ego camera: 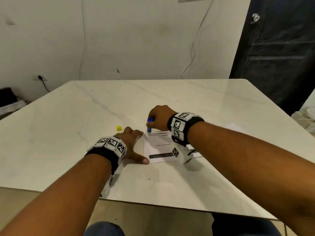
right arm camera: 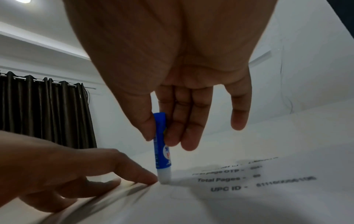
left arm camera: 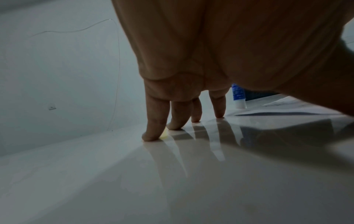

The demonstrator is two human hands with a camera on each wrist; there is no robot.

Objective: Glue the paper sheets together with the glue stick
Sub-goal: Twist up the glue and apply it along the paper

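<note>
A printed white paper sheet (ego camera: 156, 150) lies flat on the marble table (ego camera: 68, 125). My right hand (ego camera: 159, 119) pinches a blue glue stick (ego camera: 149, 125) upright, its white tip (right arm camera: 164, 176) pressed on the sheet's far left corner. My left hand (ego camera: 134, 145) rests spread on the table at the sheet's left edge, fingers straight, the index fingertip (right arm camera: 148, 178) right beside the glue tip and the thumb at the near left corner. From the left wrist view the glue stick (left arm camera: 238, 97) shows behind the fingers (left arm camera: 153, 121). The yellow cap (ego camera: 119, 128) stands on the table left of my left hand.
A second white paper (ego camera: 233, 126) lies blurred on the table behind my right forearm. The table's near edge (ego camera: 153, 204) runs below my arms. A dark door (ego camera: 276, 48) stands at the back right and a wall socket (ego camera: 39, 77) at the back left.
</note>
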